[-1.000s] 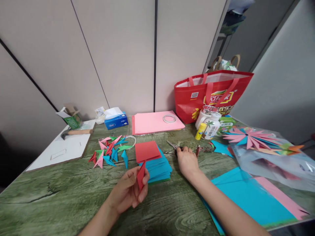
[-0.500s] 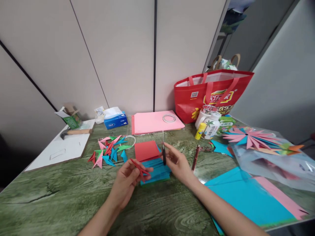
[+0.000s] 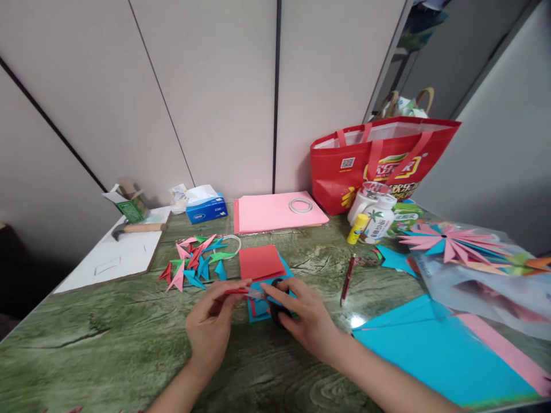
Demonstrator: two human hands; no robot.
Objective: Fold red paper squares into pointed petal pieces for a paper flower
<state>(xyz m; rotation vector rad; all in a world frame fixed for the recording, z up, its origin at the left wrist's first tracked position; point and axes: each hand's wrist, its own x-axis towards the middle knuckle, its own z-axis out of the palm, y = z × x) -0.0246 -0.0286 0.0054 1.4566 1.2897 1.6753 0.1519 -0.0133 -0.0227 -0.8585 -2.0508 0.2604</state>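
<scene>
- White board (image 3: 124,255): flat on the tabletop (image 3: 107,344), at 9 to 10 o'clock of the scissors (image 3: 275,314); a hammer (image 3: 144,228) lies along its far part.
- Folded paper points (image 3: 193,265): a loose pile in pink, red, green and blue, at 9 to 10 o'clock of the scissors.
- Tissue box (image 3: 207,211): blue, at 10 to 11 o'clock.
- Left hand (image 3: 209,327): at 8 to 9 o'clock of the scissors, pinching a red folded piece (image 3: 236,291) between thumb and fingers.
- Red folded piece: between the two hands, over the near-left part of the square sheets. The blades point to it at 9 o'clock; whether they bite the paper cannot be told.
- Square sheets (image 3: 260,263): red on top of blue, partly under the hands.
- Pink sheets (image 3: 262,215): at 12 o'clock; a ring (image 3: 290,207) rests on them.
- Right hand (image 3: 313,321): closed around the black handles of the scissors.
- Pen (image 3: 348,281): at 2 to 3 o'clock, beside the right hand.
- Glue stick (image 3: 357,229): yellow, at 2 o'clock.
- Large blue sheet (image 3: 439,350): at 3 to 4 o'clock.
</scene>
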